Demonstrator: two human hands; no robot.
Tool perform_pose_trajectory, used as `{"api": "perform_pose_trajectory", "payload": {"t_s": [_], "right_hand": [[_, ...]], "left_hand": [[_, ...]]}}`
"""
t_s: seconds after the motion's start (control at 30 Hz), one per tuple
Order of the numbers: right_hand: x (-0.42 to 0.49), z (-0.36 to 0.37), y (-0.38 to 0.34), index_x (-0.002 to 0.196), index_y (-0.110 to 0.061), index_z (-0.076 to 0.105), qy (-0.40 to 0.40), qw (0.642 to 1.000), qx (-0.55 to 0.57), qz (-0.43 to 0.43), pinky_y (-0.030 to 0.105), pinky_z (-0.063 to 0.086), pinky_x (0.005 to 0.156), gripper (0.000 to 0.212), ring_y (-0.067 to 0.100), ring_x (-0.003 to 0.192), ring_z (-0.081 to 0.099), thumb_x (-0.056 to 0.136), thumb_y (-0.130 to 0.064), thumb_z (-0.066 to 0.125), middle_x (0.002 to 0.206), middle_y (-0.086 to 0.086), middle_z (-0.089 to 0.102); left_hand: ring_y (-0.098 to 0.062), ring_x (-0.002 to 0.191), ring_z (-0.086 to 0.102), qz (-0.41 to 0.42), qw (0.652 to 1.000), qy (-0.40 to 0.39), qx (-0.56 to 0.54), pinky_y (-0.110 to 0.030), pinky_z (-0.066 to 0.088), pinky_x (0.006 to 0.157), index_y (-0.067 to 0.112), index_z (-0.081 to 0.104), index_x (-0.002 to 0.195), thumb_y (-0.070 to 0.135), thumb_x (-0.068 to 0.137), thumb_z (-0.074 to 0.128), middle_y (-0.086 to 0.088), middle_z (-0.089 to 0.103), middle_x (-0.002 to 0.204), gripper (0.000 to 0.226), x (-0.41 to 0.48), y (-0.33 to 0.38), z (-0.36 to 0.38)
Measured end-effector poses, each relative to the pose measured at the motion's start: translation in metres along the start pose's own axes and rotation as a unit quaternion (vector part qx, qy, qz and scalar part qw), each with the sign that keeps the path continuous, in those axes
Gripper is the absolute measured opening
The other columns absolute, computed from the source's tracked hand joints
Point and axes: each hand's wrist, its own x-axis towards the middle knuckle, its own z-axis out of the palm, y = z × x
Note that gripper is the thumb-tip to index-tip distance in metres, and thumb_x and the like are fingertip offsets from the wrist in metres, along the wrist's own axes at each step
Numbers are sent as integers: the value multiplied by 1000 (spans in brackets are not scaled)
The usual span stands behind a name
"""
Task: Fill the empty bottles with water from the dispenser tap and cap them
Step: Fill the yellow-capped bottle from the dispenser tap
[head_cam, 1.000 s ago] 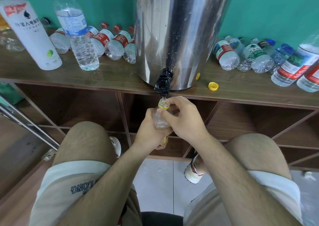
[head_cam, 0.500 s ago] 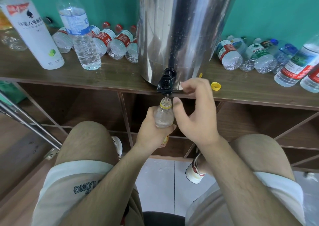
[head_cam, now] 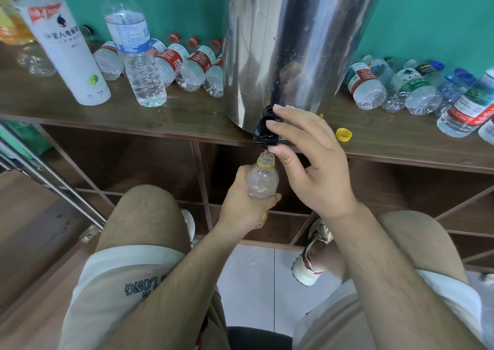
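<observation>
At the dispenser: my left hand (head_cam: 244, 205) wraps its grip round a small clear bottle (head_cam: 263, 181), holding the yellow-ringed mouth just under the black tap (head_cam: 263, 133) of the steel dispenser (head_cam: 294, 42). My right hand (head_cam: 315, 170) closes its grip on the tap, fingers over the top, thumb beneath. A yellow cap (head_cam: 344, 135) lies loose on the wooden surface (head_cam: 187, 114), right of the dispenser. Red-label bottles (head_cam: 171, 61) lie to its left and mixed bottles (head_cam: 417, 90) to its right.

Head camera looks forward and down, close above the tap (head_cam: 260, 135).
</observation>
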Motion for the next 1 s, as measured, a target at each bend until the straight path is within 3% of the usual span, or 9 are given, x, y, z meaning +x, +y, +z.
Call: {"api": "perform_pose_trajectory", "payload": {"t_s": [0.13,0.27,0.43,0.6,1.0], "right_hand": [[2,-2,2,128,-5,70,-9,1000,15,1,54,51,103,27,26,136,55,104,-17,62,144,10,61],[4,-5,3,129,-9,70,-17,999,31,6,53,57,94,27,18,134,56,106,-21,60,146,4,60],[5,-4,4,130,-13,70,-12,999,32,9,49,56,96,26,13,132,56,106,-21,61,146,-2,59],[5,-2,4,130,-14,69,-9,1000,26,6,32,41,112,27,17,134,57,106,-21,62,146,2,60],[2,0,5,131,-14,68,-3,999,33,8,35,42,111,27,17,133,57,106,-21,63,147,3,60]], "left_hand": [[-9,108,65,0,1000,1,0,-31,54,90,30,44,128,25,79,89,14,61,115,66,1,-3,0],[-9,108,65,-5,1000,0,-2,-31,55,91,27,45,130,25,79,89,14,61,114,67,2,-4,1],[-11,109,65,-7,1000,2,-6,-34,56,93,22,46,134,23,80,89,11,62,116,69,2,-2,2],[-13,111,65,-12,1000,9,-14,-30,55,92,23,46,135,22,81,89,9,62,118,69,-1,-1,2],[-15,111,66,-19,999,21,-29,-40,57,96,24,47,134,22,80,89,5,65,120,69,1,-2,2]]}}
